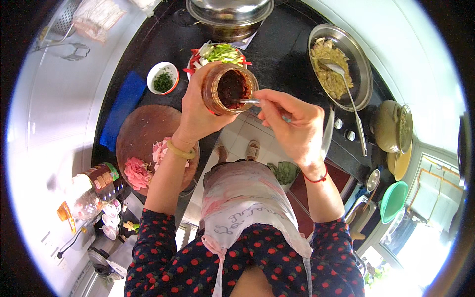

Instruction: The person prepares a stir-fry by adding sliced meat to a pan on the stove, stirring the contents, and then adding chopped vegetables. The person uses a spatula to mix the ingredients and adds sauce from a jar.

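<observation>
My left hand [202, 107] grips a glass jar [212, 89] with its open mouth facing up towards the camera. Dark red-brown sauce [233, 87] coats the inside. In my right hand [293, 126] is the handle of a metal spoon [250, 101]; its other end is inside the jar, hidden in the sauce. Just beyond the jar is a plate of sliced green and red vegetables [222, 55]. A white bowl [151, 78] of chopped green herbs is to the left. Below it, sliced raw meat [137, 172] lies in piles on a round wooden chopping board [141, 130], partly behind my left wrist.
A pan [362, 74] with cooked food and a resting ladle [350, 92] is at the right, near stove knobs [350, 135]. A lidded steel pot [230, 28] stands at the back. At left are a blue cloth [122, 109] and an oil bottle [83, 193].
</observation>
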`<act>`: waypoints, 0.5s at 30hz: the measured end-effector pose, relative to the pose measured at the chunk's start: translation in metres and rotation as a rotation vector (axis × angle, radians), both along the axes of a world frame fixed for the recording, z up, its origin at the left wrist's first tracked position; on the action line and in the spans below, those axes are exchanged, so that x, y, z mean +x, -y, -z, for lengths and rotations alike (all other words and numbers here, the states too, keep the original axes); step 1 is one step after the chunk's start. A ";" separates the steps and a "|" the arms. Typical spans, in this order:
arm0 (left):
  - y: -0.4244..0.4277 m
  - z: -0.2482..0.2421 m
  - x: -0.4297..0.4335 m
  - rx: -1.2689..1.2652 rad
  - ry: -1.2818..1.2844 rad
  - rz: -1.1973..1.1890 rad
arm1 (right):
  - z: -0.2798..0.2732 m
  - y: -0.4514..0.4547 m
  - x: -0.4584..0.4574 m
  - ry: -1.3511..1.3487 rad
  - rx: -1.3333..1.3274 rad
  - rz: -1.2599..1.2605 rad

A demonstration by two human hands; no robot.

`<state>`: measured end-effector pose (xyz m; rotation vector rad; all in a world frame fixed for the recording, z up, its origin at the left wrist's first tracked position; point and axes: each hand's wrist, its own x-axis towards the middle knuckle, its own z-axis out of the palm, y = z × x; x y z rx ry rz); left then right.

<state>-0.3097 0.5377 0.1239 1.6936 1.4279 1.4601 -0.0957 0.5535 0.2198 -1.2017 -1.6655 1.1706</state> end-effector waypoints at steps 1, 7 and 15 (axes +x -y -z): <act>-0.002 -0.001 0.006 0.001 -0.004 0.011 | 0.000 -0.001 0.003 0.012 0.029 -0.029; -0.006 -0.008 0.035 0.028 -0.039 0.004 | -0.006 -0.003 0.054 -0.230 -0.196 0.153; -0.026 -0.001 0.085 0.046 0.196 0.108 | -0.008 -0.014 0.135 -0.337 -0.199 0.344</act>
